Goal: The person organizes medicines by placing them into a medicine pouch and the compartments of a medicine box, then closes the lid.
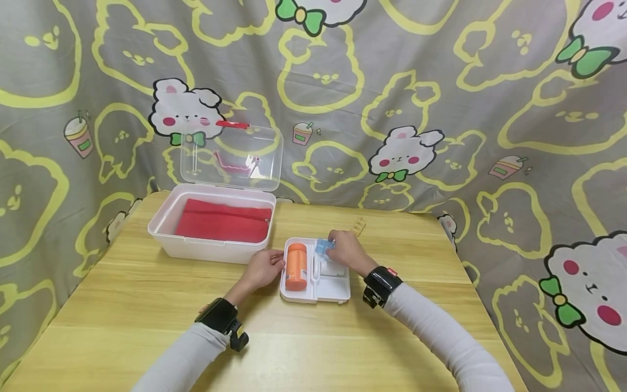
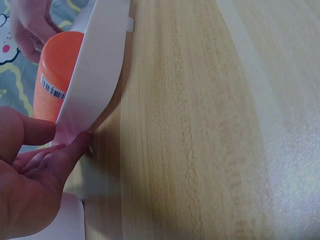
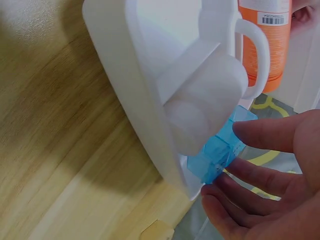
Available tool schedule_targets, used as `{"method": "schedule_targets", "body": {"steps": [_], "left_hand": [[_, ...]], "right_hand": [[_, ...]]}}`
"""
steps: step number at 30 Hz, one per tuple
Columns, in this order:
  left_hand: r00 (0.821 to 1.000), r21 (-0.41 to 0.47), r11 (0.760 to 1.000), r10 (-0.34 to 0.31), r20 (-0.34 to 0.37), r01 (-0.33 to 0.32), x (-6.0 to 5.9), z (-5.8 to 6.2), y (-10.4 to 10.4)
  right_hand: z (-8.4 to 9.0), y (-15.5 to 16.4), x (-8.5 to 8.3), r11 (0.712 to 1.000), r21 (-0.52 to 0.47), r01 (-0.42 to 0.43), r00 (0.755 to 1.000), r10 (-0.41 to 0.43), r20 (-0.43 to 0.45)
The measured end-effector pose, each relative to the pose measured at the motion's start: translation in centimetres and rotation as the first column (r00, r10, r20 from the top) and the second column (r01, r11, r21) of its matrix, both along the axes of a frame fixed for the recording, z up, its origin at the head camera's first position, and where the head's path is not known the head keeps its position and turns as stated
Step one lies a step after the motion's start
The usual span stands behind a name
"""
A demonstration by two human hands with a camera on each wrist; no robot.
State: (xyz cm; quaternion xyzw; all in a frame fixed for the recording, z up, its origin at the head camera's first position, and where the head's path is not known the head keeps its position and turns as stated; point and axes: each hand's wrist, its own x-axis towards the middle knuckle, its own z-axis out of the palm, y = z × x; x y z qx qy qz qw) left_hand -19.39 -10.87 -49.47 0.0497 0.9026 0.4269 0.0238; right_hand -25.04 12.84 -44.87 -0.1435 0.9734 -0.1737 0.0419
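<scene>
A white tray (image 1: pixel 300 299) with a raised handle (image 1: pixel 315 267) lies on the table. In its left compartment is an orange bottle (image 1: pixel 296 267). My left hand (image 1: pixel 264 268) pinches the tray's left rim, with the thumb on the inner side and fingers outside in the left wrist view. At the far end of the right compartment, my right hand (image 1: pixel 350 251) holds a translucent blue pill organizer (image 3: pixel 217 152) between thumb and fingers. Beside the organizer lies a white bottle (image 3: pixel 205 105), partly hidden by the right hand in the head view.
A white storage box (image 1: pixel 215 250) stands at the back left, its clear lid (image 1: pixel 235 174) raised. Inside it lies a red zippered pouch (image 1: pixel 225 223). Behind the right hand is a small yellow translucent pill organizer (image 1: pixel 359 225). A patterned curtain (image 1: pixel 323 179) hangs along the table's back edge.
</scene>
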Motion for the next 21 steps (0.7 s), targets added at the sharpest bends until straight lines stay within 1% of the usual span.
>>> {"method": "schedule_targets", "body": {"steps": [6,16,18,21], "left_hand": [[1.000,-0.001,1.000,0.006,0.029,-0.006,0.0,0.0,0.0],[1.000,-0.008,1.000,0.009,0.019,-0.008,0.0,-0.1,0.0],[1.000,-0.004,1.000,0.006,0.019,-0.006,0.0,-0.1,0.0],[0.999,0.006,1.000,0.009,0.034,-0.009,0.1,0.1,0.0]], "right_hand": [[-0.6,0.0,-0.2,1.000,0.009,0.010,1.000,-0.010,0.001],[-1.1,0.0,-0.4,1.000,0.013,0.002,1.000,-0.002,0.010],[-0.8,0.0,-0.6,1.000,-0.010,0.010,1.000,-0.010,0.006],[-0.1,0.3,-1.0,0.996,-0.086,0.030,0.999,-0.033,-0.032]]}}
